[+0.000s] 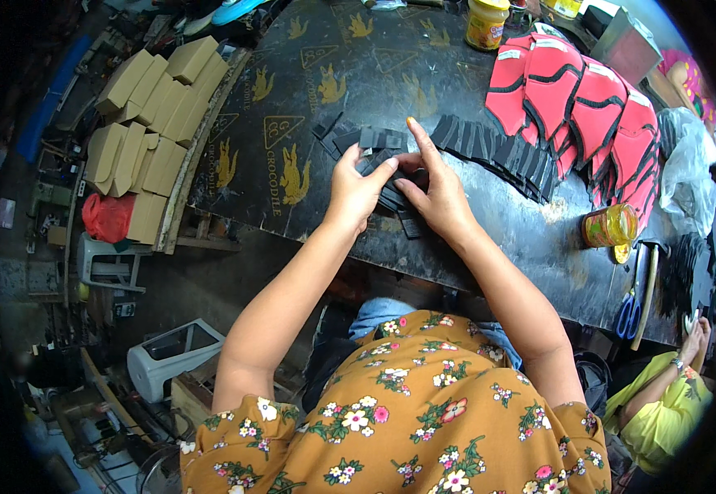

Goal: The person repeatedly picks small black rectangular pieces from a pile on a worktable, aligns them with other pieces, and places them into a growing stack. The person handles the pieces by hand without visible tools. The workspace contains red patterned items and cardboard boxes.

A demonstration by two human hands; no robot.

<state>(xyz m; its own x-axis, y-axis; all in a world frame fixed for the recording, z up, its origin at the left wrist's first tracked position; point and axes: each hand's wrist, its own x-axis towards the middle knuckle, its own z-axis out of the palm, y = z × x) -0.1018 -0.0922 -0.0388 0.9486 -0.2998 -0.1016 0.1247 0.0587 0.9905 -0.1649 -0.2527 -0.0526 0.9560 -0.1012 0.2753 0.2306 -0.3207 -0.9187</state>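
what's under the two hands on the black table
Small flat black pieces lie under the left hand and right hand; how many the palms cover is hidden.

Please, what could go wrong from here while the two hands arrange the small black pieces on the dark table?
1. The left hand and right hand press on a crowded pile of black pieces; a sweep could scatter the fanned row beside it.
2. The open orange jar stands near the right elbow's path and might tip.
3. Pieces near the table edge may slide off.
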